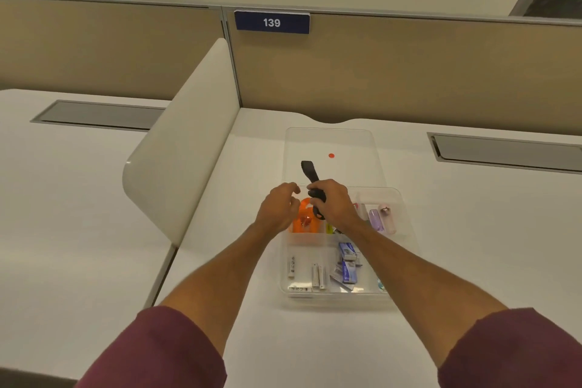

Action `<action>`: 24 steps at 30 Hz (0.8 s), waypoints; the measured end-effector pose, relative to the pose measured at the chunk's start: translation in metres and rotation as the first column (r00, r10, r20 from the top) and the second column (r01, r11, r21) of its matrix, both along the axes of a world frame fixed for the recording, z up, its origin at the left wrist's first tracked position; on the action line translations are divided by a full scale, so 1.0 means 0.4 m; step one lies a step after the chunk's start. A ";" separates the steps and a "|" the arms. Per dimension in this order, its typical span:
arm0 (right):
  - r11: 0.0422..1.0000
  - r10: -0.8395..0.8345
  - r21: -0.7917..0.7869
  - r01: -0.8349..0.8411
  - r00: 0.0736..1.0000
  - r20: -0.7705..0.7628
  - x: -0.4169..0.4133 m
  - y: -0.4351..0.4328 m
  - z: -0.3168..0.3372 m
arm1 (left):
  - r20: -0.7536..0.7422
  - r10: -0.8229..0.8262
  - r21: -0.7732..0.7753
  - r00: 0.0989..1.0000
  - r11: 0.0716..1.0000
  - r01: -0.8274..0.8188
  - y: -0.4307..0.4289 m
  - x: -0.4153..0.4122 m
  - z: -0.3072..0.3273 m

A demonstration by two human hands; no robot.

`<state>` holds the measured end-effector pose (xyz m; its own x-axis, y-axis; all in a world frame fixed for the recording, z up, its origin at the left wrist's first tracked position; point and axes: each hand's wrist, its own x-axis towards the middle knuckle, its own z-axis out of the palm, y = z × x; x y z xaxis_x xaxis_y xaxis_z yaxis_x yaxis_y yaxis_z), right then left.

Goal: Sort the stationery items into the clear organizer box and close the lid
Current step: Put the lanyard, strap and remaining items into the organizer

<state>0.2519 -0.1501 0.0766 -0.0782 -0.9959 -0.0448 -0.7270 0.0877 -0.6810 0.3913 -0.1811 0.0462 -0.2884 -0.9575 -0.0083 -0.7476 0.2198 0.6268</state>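
The clear organizer box [406,264] sits on the white desk with its lid [356,142] lying open behind it. My right hand [333,203] grips a black stapler-like tool [309,171], held tilted above the box's back compartments. My left hand [278,209] hovers beside it with curled, parted fingers and holds nothing. Under my hands lies an orange item [301,219]. Pale purple and pink items [381,217] lie in the back right compartment. Small blue boxes [346,264] and white tubes [318,276] fill the front compartments.
A curved white divider [182,142] rises at the left of the desk. A beige partition [409,72] with a blue sign reading 139 [271,22] closes the back. A grey cable flap [507,151] is set in the desk at the right.
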 end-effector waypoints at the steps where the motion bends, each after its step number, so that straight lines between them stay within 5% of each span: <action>1: 1.000 0.014 0.017 -0.013 1.000 -0.004 0.016 -0.006 -0.008 | 0.011 0.032 -0.026 0.999 0.999 -0.032 0.000 0.014 0.003; 10: 0.911 0.250 0.379 -0.159 0.947 -0.204 0.078 -0.034 -0.080 | 0.147 -0.027 -0.056 0.989 0.998 0.036 -0.006 0.099 -0.020; 16: 0.841 0.369 0.512 -0.172 0.875 -0.312 0.074 -0.044 -0.105 | 0.377 -0.214 -0.032 0.901 0.969 0.244 -0.017 0.099 -0.034; 24: 0.966 0.213 0.215 -0.144 0.914 -0.347 0.041 -0.039 -0.087 | 0.745 -0.331 -0.002 0.579 0.867 0.498 -0.015 0.067 -0.030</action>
<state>0.2681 -0.1657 0.0418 0.0548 -0.9722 -0.2276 -0.9359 0.0294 -0.3511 0.4180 -0.1872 0.0344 -0.6388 -0.7377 -0.2183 -0.7278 0.6715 -0.1393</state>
